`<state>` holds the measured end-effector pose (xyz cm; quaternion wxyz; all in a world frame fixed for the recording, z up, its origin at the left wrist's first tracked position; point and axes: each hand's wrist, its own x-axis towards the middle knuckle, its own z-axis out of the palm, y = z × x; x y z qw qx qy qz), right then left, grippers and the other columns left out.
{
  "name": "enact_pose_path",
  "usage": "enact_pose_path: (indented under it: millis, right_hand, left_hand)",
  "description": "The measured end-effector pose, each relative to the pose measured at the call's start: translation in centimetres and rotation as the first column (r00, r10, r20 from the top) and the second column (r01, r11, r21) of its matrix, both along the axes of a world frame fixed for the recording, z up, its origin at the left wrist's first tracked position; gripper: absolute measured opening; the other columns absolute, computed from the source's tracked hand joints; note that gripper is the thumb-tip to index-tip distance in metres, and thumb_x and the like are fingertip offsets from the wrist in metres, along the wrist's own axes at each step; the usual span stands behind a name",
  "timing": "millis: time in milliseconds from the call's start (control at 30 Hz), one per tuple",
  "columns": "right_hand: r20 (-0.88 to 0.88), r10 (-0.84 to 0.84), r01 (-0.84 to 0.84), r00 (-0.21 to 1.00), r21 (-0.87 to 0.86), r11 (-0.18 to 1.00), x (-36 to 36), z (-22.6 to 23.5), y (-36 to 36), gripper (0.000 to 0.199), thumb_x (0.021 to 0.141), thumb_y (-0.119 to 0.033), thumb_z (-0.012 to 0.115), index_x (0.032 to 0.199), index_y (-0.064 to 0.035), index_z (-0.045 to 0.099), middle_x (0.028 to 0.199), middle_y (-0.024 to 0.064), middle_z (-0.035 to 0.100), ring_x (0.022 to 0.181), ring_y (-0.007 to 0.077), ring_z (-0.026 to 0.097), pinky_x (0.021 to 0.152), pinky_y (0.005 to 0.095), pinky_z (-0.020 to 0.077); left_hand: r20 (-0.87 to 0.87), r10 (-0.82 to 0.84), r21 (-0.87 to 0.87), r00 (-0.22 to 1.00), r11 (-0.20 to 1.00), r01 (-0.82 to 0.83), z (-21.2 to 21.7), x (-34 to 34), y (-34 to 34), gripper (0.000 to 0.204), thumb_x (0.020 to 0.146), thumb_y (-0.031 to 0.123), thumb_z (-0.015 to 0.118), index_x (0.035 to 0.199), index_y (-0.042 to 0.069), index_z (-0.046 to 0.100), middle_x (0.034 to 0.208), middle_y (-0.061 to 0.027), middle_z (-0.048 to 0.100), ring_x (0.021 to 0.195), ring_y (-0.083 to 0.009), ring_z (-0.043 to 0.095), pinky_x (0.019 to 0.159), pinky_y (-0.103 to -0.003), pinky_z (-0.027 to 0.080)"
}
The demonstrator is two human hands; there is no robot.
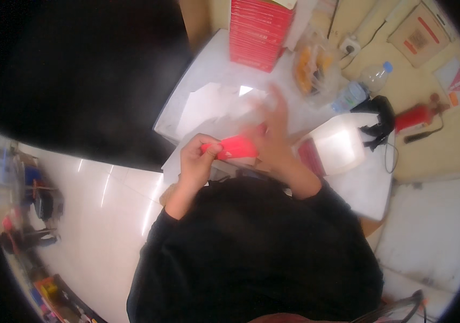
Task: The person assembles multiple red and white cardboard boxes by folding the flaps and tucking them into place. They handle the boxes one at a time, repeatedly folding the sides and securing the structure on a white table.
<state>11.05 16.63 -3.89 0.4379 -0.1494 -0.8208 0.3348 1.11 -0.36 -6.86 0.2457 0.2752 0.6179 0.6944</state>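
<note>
My left hand (199,159) is closed around the left end of a flat red carton (236,147), held just above the near edge of the white table (208,70). My right hand (272,132) is blurred, fingers spread and raised, resting against the carton's right end. Whether it grips the carton I cannot tell. My black sleeves fill the lower middle of the view. White paper sheets (208,105) lie on the table right behind the carton.
A tall stack of red cartons (257,32) stands at the table's far side. A clear bag with orange contents (313,67) and a plastic bottle (362,89) lie at right. A lit white box (337,148) sits by a black tool (380,121). White floor spreads to the left.
</note>
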Motion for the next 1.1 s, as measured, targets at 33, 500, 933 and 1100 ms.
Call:
enact_pose_path:
  millis: [33,500,933,1100]
  right_hand:
    - [-0.061,-0.127,0.11,0.99,-0.228,0.967,-0.7,-0.2,0.9,0.049,0.08,-0.023,0.069,0.125,-0.0093,0.054,0.126,0.0103,0.053,0.124,0.0263,0.043,0.105,0.0413,0.0322]
    - [-0.106,0.618,-0.611,0.779,0.099,0.786,2.5,1.4,-2.0,0.052,0.097,-0.049,0.035,0.112,-0.0078,0.063,0.115,0.014,0.061,0.11,0.0323,0.058,0.103,0.0424,0.0386]
    - [-0.02,0.252,-0.234,0.967,0.31,0.922,3.2,0.4,-2.3,0.03,0.082,-0.017,0.063,0.11,-0.0064,0.066,0.116,0.0144,0.056,0.112,0.0385,0.05,0.094,0.0461,0.0419]
    - [-0.046,0.405,-0.374,0.913,0.298,0.878,3.5,0.3,-1.9,0.035,0.08,-0.014,0.067,0.115,-0.0125,0.063,0.12,0.0124,0.053,0.113,0.037,0.047,0.096,0.046,0.0399]
  left_hand:
    - [-0.068,0.0,0.022,0.998,1.0,0.001,-0.1,0.1,0.0,0.01,0.087,0.009,0.066,0.086,-0.001,0.062,0.083,-0.0045,0.064,0.076,-0.0104,0.059,0.069,-0.023,0.048]
    - [0.518,-0.158,0.309,0.841,0.951,-0.012,4.1,-0.1,1.6,0.042,0.097,0.029,0.049,0.127,0.0,0.049,0.119,-0.0109,0.059,0.11,-0.0169,0.055,0.092,-0.03,0.043]
    - [0.489,-0.242,0.341,0.838,0.937,0.072,2.5,2.8,3.1,0.02,0.097,0.018,0.052,0.107,0.002,0.059,0.098,-0.0045,0.063,0.085,-0.0081,0.059,0.074,-0.024,0.049]
    - [0.454,-0.212,0.361,0.866,0.932,0.039,0.9,1.6,2.3,0.019,0.097,0.018,0.053,0.103,0.002,0.06,0.09,-0.0065,0.065,0.075,-0.0099,0.061,0.067,-0.023,0.05]
